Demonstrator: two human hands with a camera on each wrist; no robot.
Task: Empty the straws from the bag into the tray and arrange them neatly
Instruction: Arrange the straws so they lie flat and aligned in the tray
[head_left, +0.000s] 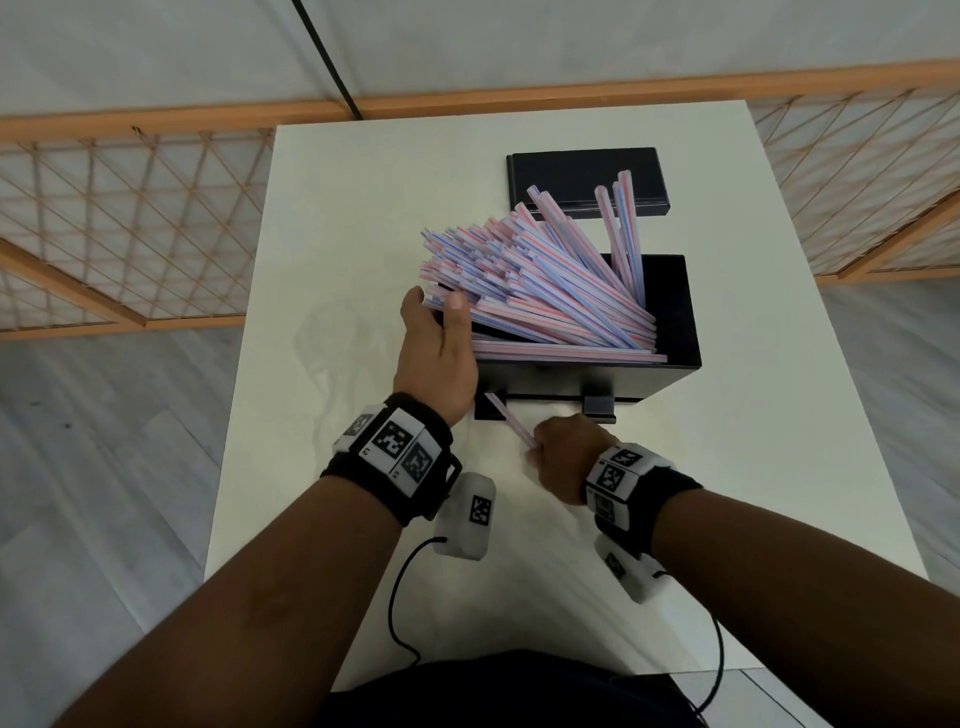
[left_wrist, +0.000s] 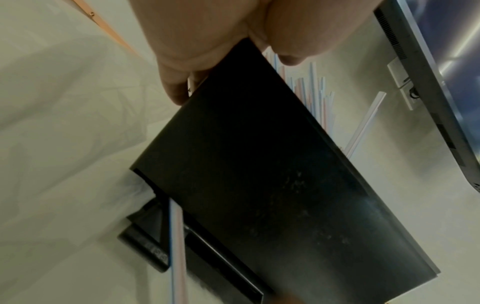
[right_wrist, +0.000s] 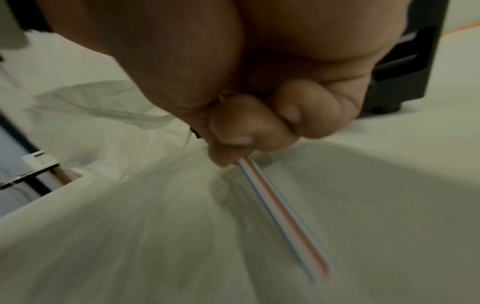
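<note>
A black tray (head_left: 561, 379) stands at the table's middle right, with a pile of pink-and-blue striped straws (head_left: 524, 280) fanned out of it up and to the left. My left hand (head_left: 436, 312) grips the tray's left end, thumb lying on the straw ends. In the left wrist view my fingers (left_wrist: 176, 90) curl over the edge of the tray (left_wrist: 259, 164). My right hand (head_left: 556, 457), in front of the tray, pinches a single straw (head_left: 511, 421) that slants toward the tray's front left corner. The right wrist view shows that straw (right_wrist: 283, 214) sticking out from my right hand (right_wrist: 233, 142).
A black lid (head_left: 587, 179) lies flat behind the tray. A crumpled clear plastic bag (right_wrist: 98, 107) sits on the white table (head_left: 727, 519) left of the tray. Orange lattice screens stand on both sides beyond the table's edges.
</note>
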